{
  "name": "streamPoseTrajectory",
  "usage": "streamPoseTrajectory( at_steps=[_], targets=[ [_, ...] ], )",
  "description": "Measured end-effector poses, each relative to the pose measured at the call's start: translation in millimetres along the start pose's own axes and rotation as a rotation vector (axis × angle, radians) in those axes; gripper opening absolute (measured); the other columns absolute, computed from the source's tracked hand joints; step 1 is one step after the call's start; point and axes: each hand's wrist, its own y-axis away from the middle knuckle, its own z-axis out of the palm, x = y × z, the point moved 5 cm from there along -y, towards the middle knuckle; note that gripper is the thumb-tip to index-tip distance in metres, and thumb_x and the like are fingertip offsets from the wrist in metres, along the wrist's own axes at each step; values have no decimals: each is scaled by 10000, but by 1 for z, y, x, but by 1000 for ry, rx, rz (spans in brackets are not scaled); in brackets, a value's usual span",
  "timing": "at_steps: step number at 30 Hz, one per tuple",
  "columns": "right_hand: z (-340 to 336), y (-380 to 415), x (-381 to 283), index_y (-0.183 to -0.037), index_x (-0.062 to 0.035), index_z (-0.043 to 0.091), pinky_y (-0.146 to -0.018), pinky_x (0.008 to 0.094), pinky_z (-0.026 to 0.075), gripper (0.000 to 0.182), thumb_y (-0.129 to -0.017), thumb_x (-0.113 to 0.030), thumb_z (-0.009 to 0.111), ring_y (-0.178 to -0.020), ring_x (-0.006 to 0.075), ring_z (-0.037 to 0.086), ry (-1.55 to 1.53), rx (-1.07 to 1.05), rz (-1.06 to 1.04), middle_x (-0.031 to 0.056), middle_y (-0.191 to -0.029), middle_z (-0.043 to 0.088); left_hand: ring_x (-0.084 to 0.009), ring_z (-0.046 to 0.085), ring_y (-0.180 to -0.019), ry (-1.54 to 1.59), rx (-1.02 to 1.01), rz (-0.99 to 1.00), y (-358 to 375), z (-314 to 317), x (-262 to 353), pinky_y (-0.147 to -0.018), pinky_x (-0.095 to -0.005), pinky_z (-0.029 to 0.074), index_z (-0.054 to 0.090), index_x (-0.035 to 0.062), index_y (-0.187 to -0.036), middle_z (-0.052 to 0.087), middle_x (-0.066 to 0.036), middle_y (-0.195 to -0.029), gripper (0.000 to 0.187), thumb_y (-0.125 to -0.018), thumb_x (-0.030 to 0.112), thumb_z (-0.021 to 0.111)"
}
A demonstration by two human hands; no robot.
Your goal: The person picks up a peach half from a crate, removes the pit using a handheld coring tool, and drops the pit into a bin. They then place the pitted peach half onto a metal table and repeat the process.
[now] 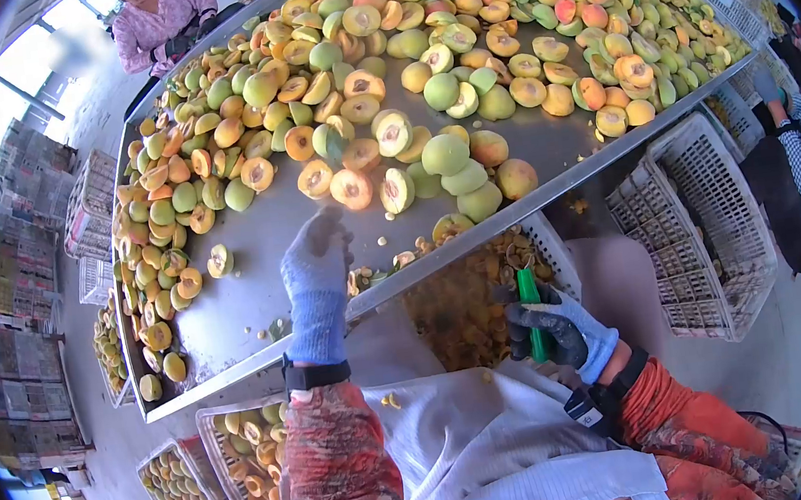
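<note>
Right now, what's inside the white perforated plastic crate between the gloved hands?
Inside the crate, yellow-brown fruit scraps show; its floor is covered, and the gloved right hand hides part.

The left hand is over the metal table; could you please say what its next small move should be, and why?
Probably a short reach forward to a cut fruit half: the left hand is just short of it, apparently holding nothing, while the right hand grips the green-handled tool.
</note>
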Motion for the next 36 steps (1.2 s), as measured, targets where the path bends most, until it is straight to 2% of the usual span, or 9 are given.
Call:
streamPoseTrajectory(
  at_steps=[3, 5, 11, 14, 15, 17, 21, 32, 36],
  targets=[
    [-11, 3, -1, -1189, -33, 490, -629, 301, 491, 444, -794, -127, 668, -678, 147, 566, -49, -30, -16, 30, -811, 553, -294, 586, -976, -563, -29, 437, -41, 61, 18, -801, -360, 481, 417, 141, -1309, 522, -138, -1204, 584, -754, 20, 553],
    [-18, 8, -6, -1188, -38, 495, -623, 285, 477, 453, -790, -150, 680, -674, 139, 566, -62, -32, -18, 21, -794, 550, -351, 524, -1061, -801, -208, 383, -54, 93, 10, -880, -418, 445, 291, 188, -1375, 482, -161, -1219, 731, -721, 86, 602],
    [-34, 9, -9, -1186, -35, 499, -600, 279, 476, 436, -816, -210, 649, -654, 141, 560, 79, -9, 7, 34, -806, 556, -301, 609, -940, -938, -281, 214, -32, 97, 10, -833, -358, 479, 450, 66, -1246, 615, -142, -1052, 581, -701, 95, 650],
    [-17, 17, -16, -1134, -63, 532, -552, 269, 455, 393, -813, -250, 660, -639, 98, 549, 142, 40, -12, 6, -778, 563, -259, 648, -806, -28, -185, 202, -15, 71, 4, -686, -346, 549, 472, -33, -1167, 625, -158, -915, 461, -738, 41, 623],
    [-11, 17, -14, -1134, -63, 532, -552, 269, 455, 393, -813, -250, 660, -639, 98, 549, 150, 28, -12, 6, -778, 563, -312, 646, -696, 417, -222, -5, 9, 61, 11, -623, -387, 562, 463, -31, -1176, 620, -198, -877, 471, -726, 36, 587],
    [9, 23, -30, -1074, -78, 542, -568, 327, 464, 347, -786, -215, 679, -646, 202, 606, 968, 120, -480, 105, -789, 606, -322, 635, -604, 759, -258, -135, 44, 44, 19, -565, -405, 558, 441, -21, -1201, 617, -211, -856, 498, -724, 72, 549],
    [71, 39, -29, -1061, -48, 533, -610, 378, 477, 365, -762, -218, 652, -712, 304, 612, 1532, 118, -927, 148, -823, 611, -319, 609, -597, 1069, -400, -291, 104, 50, -12, -505, -417, 525, 452, 5, -1191, 607, -211, -901, 507, -728, 185, 552],
    [99, 51, 16, -1168, 12, 465, -629, 408, 432, 512, -716, -176, 616, -715, 300, 568, 2191, 167, -935, 142, -858, 572, -212, 634, -747, 865, -174, -189, 179, 33, 15, -510, -309, 543, 535, 16, -1105, 605, -112, -889, 359, -925, 314, 448],
    [103, 57, 18, -1142, -3, 483, -541, 393, 436, 400, -767, -139, 516, -615, 256, 576, 2190, 171, -1074, 115, -775, 563, -169, 625, -692, 40, 83, 335, 189, 14, 46, -534, -264, 522, 552, 14, -1102, 617, -112, -888, 279, -925, 197, 437]
  ],
)
